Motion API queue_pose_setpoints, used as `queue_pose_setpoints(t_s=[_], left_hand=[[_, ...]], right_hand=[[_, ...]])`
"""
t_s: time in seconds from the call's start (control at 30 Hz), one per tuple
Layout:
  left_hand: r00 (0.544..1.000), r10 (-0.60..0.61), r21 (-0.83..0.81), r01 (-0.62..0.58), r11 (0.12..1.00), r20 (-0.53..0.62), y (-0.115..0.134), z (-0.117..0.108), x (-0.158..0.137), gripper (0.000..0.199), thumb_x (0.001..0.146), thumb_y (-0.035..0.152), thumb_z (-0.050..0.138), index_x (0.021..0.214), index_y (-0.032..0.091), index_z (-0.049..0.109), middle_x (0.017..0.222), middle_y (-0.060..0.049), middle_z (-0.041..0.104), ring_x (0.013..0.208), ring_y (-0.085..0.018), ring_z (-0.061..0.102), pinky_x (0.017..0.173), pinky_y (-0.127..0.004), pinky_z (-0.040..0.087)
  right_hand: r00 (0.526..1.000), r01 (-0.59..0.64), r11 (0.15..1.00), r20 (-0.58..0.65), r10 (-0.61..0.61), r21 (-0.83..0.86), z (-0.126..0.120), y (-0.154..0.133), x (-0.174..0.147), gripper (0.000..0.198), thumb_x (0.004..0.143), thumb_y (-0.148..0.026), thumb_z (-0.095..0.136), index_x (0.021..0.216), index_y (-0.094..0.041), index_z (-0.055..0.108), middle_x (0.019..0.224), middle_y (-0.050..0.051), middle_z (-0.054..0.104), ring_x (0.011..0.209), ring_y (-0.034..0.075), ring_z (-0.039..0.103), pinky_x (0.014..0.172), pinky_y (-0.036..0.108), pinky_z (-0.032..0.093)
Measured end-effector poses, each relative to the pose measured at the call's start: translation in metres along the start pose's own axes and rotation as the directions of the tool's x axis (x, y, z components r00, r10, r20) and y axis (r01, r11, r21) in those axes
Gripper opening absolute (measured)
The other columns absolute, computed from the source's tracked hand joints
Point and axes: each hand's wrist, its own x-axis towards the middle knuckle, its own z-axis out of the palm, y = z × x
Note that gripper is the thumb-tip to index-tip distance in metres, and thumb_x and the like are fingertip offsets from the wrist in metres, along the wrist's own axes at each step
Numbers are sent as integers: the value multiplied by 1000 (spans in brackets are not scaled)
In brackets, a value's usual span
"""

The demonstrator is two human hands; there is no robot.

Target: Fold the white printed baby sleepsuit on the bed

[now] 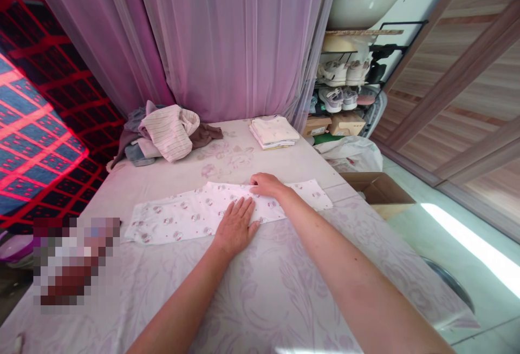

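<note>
White printed garment [190,217] | laid out in a long strip on the floral sheet [264,294], under both hands | left hand [236,228]: wide, palm down, mid-strip | right hand [268,185]: fingers curled at far edge, pinching or not, cannot tell | likely light, soft, limp, easily creased | best held by end corners, both at once

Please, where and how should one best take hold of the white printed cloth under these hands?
Probably pinch the right end of the cloth, coming from the right with the right hand. It lies long and flat, so that short free edge seems easiest, while the left hand rests flat on its middle.
</note>
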Motion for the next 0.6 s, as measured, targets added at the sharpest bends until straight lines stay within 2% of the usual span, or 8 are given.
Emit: queue_pose_setpoints(t_s=[0.13, 0.27, 0.43, 0.5, 0.6], left_hand=[[999, 22, 0, -22, 1000, 45, 0, -3, 0, 56, 97, 48, 25, 143, 18, 39, 148, -6, 42, 139, -23, 32, 116, -43, 23], [999, 29, -8, -28, 1000, 45, -1, -3, 0, 56, 97, 49, 25, 142, 21, 40, 147, -5, 44, 138, -22, 33, 116, -43, 22], [999, -37, -2, 37, 999, 21, -1, 3, -1, 57, 94, 55, 30, 141, 25, 42, 150, -7, 38, 140, -28, 29, 113, -49, 24], [998, -50, -2, 50, 999, 22, 0, 3, -1, 59, 93, 57, 31, 141, 25, 43, 151, -9, 35, 140, -30, 27, 113, -50, 23], [995, -63, -21, 64, 998, 71, 1, -2, 0, 60, 94, 57, 29, 140, 22, 44, 152, -11, 35, 141, -31, 27, 114, -50, 22]], right_hand=[[993, -30, 999, -113, 32, 26, 14, 2, -4, 17, 85, -31, 55, 98, -24, 63, 97, 1, 70, 88, 16, 62, 75, 25, 41], [980, -45, 998, -193, 54, 51, 24, 0, -9, 23, 88, -30, 53, 109, -22, 60, 104, 3, 69, 97, 17, 61, 85, 28, 41], [952, -3, 1000, -306, 10, 23, 26, -1, -31, 34, 94, -26, 40, 125, -22, 55, 123, 6, 63, 115, 17, 53, 101, 32, 34], [958, 29, 999, -286, -38, -35, 29, 2, -45, 39, 95, -30, 36, 129, -24, 54, 135, 6, 55, 127, 19, 45, 108, 37, 27], [991, 5, 994, -134, -20, -112, 30, 9, -63, 47, 96, -39, 31, 139, -25, 46, 149, 5, 39, 139, 20, 29, 113, 45, 18]])
